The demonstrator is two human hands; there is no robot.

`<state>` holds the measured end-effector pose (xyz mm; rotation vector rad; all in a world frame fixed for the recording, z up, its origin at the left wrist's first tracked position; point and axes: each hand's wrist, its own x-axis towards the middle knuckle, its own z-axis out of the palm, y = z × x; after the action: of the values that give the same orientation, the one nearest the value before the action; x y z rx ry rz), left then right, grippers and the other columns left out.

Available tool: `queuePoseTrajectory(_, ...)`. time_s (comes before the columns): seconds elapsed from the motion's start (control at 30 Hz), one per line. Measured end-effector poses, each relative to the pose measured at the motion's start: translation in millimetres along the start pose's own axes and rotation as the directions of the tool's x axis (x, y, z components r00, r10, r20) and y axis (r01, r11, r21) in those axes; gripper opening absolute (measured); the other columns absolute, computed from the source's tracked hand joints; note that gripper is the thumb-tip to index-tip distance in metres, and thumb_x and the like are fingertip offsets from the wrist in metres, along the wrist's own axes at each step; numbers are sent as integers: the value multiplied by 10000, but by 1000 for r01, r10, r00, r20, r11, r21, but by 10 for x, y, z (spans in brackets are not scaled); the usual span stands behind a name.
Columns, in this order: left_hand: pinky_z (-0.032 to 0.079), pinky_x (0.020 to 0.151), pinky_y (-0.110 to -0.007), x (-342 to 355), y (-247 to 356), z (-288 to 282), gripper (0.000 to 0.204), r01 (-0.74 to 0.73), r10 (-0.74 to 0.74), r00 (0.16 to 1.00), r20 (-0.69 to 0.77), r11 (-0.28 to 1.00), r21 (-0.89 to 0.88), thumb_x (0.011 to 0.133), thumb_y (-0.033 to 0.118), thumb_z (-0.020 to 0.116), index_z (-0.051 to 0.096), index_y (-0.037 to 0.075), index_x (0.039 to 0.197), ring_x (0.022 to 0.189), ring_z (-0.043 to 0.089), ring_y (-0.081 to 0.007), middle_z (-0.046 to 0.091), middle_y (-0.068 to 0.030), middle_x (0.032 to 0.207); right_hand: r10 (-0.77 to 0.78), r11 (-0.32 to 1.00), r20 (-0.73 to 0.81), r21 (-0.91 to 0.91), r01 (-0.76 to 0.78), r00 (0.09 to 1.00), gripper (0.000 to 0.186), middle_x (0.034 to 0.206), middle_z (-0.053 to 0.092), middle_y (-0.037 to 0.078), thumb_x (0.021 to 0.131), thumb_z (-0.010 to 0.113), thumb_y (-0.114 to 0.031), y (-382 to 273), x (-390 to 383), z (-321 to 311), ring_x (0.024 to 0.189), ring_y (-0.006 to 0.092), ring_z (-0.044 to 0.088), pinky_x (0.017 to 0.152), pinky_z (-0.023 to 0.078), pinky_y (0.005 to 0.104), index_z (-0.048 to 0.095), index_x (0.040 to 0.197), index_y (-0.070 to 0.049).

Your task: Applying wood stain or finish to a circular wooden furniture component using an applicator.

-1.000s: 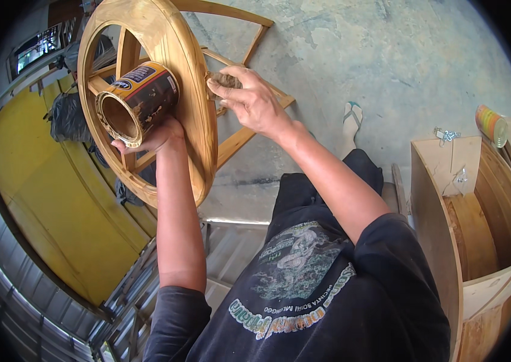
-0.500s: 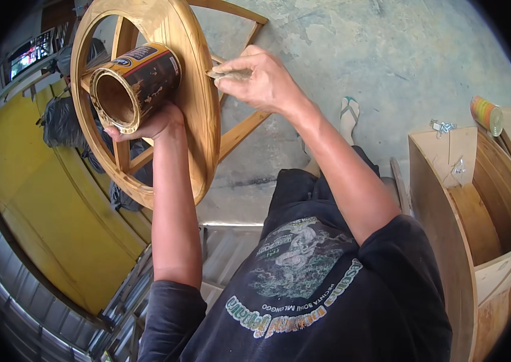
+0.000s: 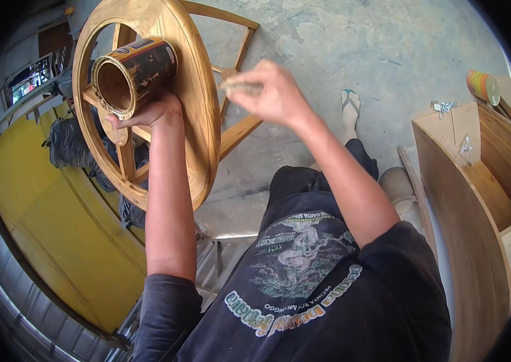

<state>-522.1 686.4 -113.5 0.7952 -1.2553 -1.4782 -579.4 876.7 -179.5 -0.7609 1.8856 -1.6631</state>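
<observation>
My left hand [image 3: 157, 112] is closed around the underside of an open paint can [image 3: 157, 65], black and yellow with tan smears, tipped so its mouth faces me. Beyond it stands a round wooden frame with a wide rim and crossed legs, like a stool or small table [image 3: 198, 145]. A rounded tan piece [image 3: 120, 134] shows below my left fingers; I cannot tell whether they touch it. My right hand [image 3: 276, 96], blurred, is pinched on a small tan, flat-looking piece [image 3: 243, 88], just right of the rim and apart from it.
On the right stands an open curved wooden cabinet [image 3: 460, 199], with a colourful can [image 3: 483, 86] behind it. Yellow panels [image 3: 56, 211] and black plastic bags [image 3: 68, 142] lie to the left. Grey concrete floor [image 3: 340, 48] spreads ahead, with a sandalled foot [image 3: 350, 108] on it.
My right hand has moved right and slightly down, away from the rim, with the tan piece still in its fingers. My left hand keeps its hold on the can. The whole view has shifted a little.
</observation>
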Motion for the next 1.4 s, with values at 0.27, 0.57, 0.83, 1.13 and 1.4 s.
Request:
queuePoseTrajectory(0.27,349,1123,-519,173,-148,-167,1021,3,24,989,146,984,-178,743,885,294,482,151,1428,1314,454,-343,504,-115,1424,-188,976,-147,-143,167,971,329,836,657,189,756,735,-352,-155,174,169,827,321,632,755,509,406,785,1005,-142)
queuePoseTrajectory(0.57,406,1080,-527,242,-205,-203,1032,-13,73,963,260,974,-228,731,905,293,488,167,1425,1259,511,-355,536,-119,1390,-268,959,-335,-181,218,903,352,1183,635,147,818,713,-153,60,-553,447,1004,272,659,866,536,355,732,1169,-182)
queuePoseTrajectory(0.83,373,1110,-535,206,-203,-170,1033,-35,66,981,182,985,-166,706,908,337,495,182,1423,1290,480,-361,510,-114,1423,-317,940,-249,-215,267,915,302,1217,628,144,854,696,-149,353,-574,634,1002,299,660,881,532,384,735,1154,-160)
queuePoseTrajectory(1.13,353,1119,-495,157,-193,-213,1018,-16,50,987,153,977,-212,682,886,452,491,194,1426,1305,460,-334,489,-101,1448,-182,983,-275,-41,178,944,263,847,678,239,778,685,-269,-281,-281,311,829,419,642,773,540,458,753,912,-53)
queuePoseTrajectory(1.4,398,1079,-510,343,-247,-294,1077,-5,65,970,233,968,-251,702,943,337,457,170,1443,1267,496,-350,533,-117,1397,-197,979,-213,-88,182,957,361,1082,652,128,749,799,-219,166,-1385,853,962,291,623,817,527,413,754,1096,-135)
